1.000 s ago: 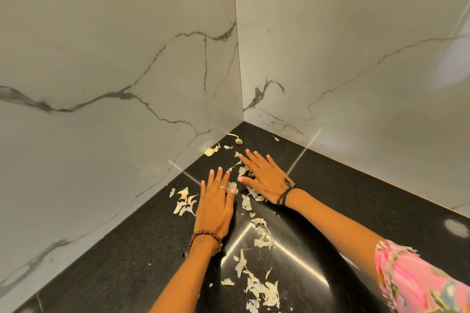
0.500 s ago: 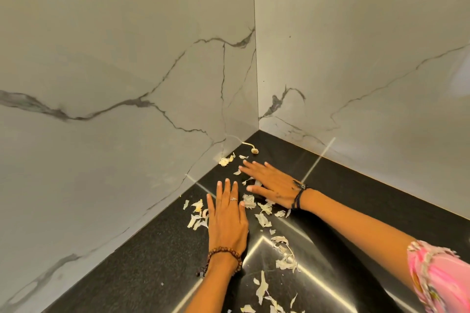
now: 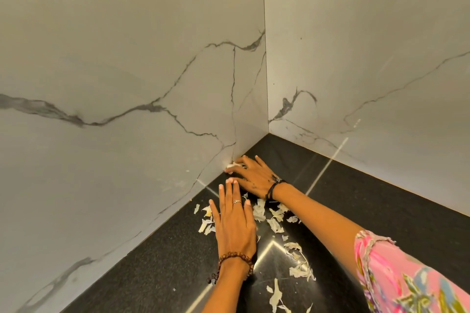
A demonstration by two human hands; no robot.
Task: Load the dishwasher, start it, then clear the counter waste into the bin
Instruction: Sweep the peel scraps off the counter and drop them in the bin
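White marble-look wall panels (image 3: 132,79) with grey veins met in a corner above the black speckled counter (image 3: 381,201), which reflected streaks of light

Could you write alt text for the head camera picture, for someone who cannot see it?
Two bare hands lie flat on a black counter strewn with pale peel scraps: the right hand reaches scraps at the marble wall, the left hand beside it. Both wrists wear bracelets.

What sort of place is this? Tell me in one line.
Most likely a kitchen counter corner: a polished black counter meets marble-look walls, and pale peel scraps lie scattered where the left hand and right hand are gathering them.
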